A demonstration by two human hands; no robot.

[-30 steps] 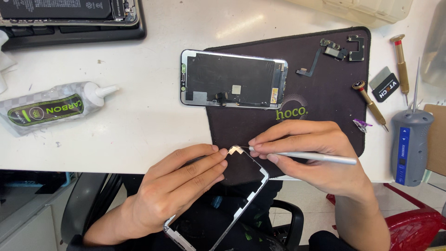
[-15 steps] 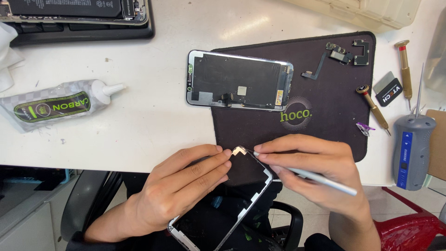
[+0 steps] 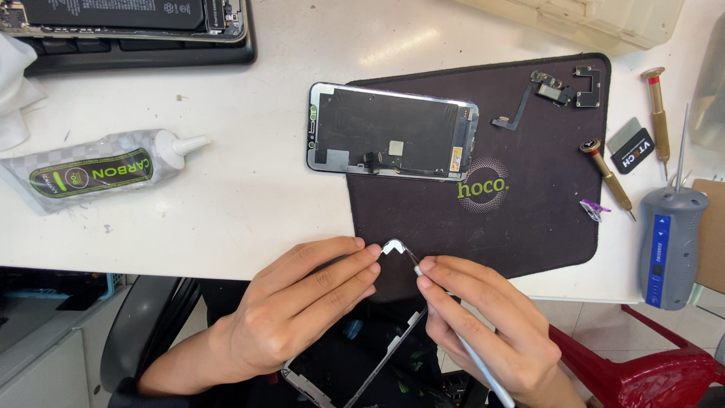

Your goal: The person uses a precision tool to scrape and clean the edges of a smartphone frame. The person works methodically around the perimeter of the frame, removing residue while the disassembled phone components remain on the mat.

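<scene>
Frame (image 3: pixel 355 355) corner is sitting slightly lower now, left hand (image 3: pixel 302 317) pinching it while right hand (image 3: pixel 483 325), gripping the tool (image 3: pixel 472 355), is probing it.

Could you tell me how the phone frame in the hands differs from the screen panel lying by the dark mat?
The phone frame is an open, hollow rim, tilted off the table edge in the left hand; the screen panel is a solid dark slab lying flat, untouched, partly on the mat. The right hand works a slim tool at the frame's corner. Both are phone-sized rectangles with rounded corners.
</scene>
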